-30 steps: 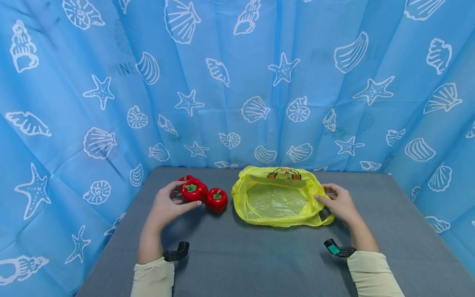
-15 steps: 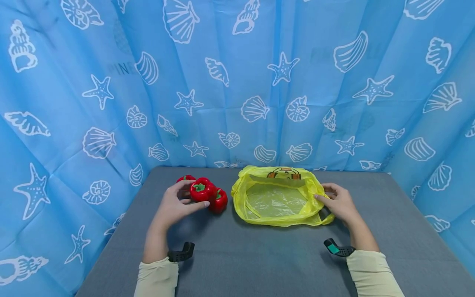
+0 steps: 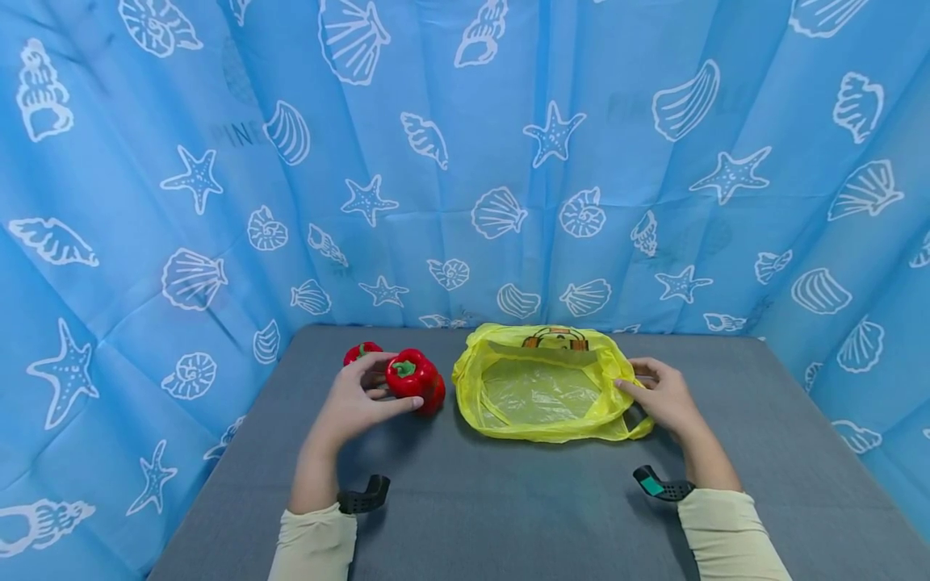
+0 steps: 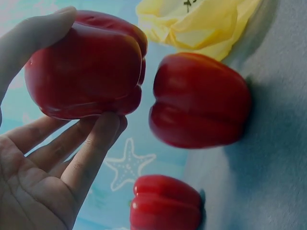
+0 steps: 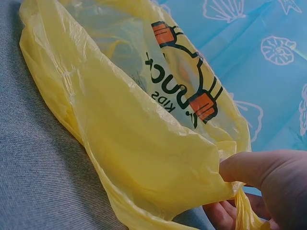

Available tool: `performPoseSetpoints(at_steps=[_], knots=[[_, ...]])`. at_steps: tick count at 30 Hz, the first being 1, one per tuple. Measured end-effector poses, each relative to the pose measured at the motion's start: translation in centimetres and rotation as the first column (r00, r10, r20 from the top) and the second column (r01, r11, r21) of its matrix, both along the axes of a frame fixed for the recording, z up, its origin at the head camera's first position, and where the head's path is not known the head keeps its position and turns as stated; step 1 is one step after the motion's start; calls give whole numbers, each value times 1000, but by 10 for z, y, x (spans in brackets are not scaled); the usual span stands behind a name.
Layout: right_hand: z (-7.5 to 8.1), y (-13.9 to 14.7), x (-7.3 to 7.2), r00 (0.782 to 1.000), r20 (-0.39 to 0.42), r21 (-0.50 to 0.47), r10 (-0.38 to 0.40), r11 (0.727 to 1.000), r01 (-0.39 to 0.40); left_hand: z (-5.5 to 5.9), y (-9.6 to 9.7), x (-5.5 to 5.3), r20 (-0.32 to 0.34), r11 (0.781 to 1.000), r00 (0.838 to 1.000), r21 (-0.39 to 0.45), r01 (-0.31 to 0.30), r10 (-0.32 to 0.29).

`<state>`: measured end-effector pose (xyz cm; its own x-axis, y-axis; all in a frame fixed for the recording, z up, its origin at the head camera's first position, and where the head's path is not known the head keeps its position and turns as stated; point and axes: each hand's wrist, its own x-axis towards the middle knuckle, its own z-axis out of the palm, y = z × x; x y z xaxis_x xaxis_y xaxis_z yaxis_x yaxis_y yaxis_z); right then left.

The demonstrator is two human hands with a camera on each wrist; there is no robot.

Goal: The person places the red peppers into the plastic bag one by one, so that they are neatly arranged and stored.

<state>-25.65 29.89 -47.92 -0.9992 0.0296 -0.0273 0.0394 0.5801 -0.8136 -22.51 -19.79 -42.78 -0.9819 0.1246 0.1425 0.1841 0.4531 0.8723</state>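
My left hand grips a red bell pepper between thumb and fingers, raised off the table with its green stem up. In the head view it overlaps a second red bell pepper that sits on the table behind it. A third red bell pepper rests farther back, partly hidden by the left fingers. To the right, a yellow plastic bag lies with its mouth spread wide. My right hand pinches the bag's right rim, thumb inside and fingers outside, by a handle loop.
A grey cloth-covered table lies under everything. Behind it hangs a blue curtain with white shells and starfish. Black wrist straps sit on both forearms. Dark lettering and a cartoon print mark the bag.
The left hand has carried its bell pepper to the right, toward the bag, and it now covers much of the second pepper. The right hand and the bag stay where they were.
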Motion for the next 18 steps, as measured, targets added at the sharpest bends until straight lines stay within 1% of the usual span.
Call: performPoseSetpoints(at_steps=[6,18], knots=[[1,0,0,1000,-6,-3,-4,1000,4,1,7,0,0,998,998,37,58,-58],[1,0,1,1000,-3,4,-11,1000,11,-2,11,0,-15,997,997,33,71,-71]])
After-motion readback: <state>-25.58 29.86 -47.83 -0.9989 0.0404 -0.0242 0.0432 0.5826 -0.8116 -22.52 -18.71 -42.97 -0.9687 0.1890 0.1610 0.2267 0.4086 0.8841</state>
